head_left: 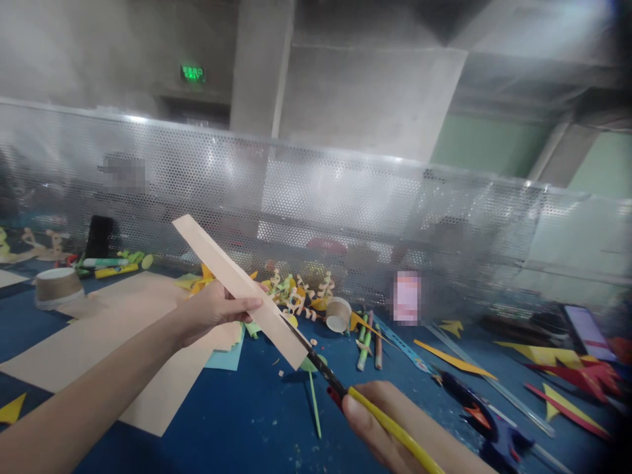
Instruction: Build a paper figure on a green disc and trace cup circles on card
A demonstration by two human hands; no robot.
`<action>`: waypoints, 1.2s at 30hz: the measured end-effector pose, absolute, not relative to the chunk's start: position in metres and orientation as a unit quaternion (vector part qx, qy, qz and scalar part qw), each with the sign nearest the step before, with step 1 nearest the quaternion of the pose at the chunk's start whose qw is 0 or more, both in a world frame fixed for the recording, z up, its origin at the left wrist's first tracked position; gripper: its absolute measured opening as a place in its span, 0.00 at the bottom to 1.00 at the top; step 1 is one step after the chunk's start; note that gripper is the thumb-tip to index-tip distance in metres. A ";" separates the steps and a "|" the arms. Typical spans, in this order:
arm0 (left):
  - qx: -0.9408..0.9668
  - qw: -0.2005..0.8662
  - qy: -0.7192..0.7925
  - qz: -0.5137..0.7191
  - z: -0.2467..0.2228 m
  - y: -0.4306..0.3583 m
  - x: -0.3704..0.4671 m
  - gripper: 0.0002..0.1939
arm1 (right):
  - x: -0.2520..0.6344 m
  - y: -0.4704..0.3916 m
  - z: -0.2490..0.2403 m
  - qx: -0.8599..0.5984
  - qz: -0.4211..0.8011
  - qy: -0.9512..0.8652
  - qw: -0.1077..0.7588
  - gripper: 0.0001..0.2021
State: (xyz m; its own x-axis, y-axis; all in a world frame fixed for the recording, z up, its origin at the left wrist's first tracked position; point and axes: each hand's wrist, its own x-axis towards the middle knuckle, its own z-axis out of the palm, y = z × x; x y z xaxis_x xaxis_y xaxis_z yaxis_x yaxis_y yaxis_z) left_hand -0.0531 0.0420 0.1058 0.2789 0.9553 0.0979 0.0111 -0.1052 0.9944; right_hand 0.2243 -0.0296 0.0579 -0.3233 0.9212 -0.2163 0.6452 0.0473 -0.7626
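"Head view — what's happening?"
"Left hand (pixel 210 311) pinches a cream paper strip (pixel 222 266) above the bench (pixel 222 421); right hand (pixel 372 431) grips scissors (pixel 328 372) against it — apparently cutting."
"Next move?"
"Calls for steady paper."

one pair of scissors (pixel 326 372), two tape rolls (pixel 338 308), one glue gun (pixel 464 397)
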 end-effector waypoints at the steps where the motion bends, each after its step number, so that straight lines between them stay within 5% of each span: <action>1: 0.595 0.533 0.405 0.444 0.106 0.042 -0.053 0.17 | 0.224 -0.029 0.058 -0.557 0.407 -0.704 0.168 0.26; 9: 0.595 0.543 0.397 0.439 0.104 0.043 -0.054 0.09 | 0.224 -0.029 0.055 -0.567 0.386 -0.708 0.165 0.26; 27: 0.647 0.528 0.380 0.398 0.099 0.045 -0.050 0.11 | 0.214 -0.032 0.057 -0.461 0.369 -0.787 0.182 0.33; 36: 0.679 0.487 0.389 0.389 0.105 0.038 -0.043 0.09 | 0.221 -0.039 0.062 -0.448 0.327 -0.810 0.191 0.25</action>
